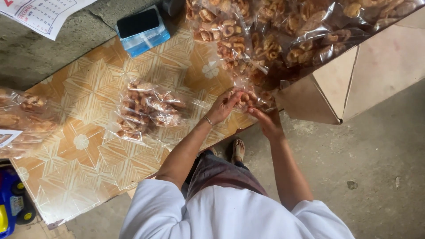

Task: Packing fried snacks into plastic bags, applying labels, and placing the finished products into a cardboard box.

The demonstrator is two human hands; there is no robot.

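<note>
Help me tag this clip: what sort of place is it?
Probably a home snack-packing spot: clear bags of fried rings on a patterned table, a cardboard box, and a bare concrete floor.

From my feed I see both hands at the edge of the patterned tabletop [88, 168]. The left hand [225, 105] and the right hand [267, 122] pinch a small clear bag of fried rings [250, 98] — probably at its mouth, though glare hides it. Another filled snack bag [146, 110] lies just left; a cardboard box [354, 84] stands right.
</note>
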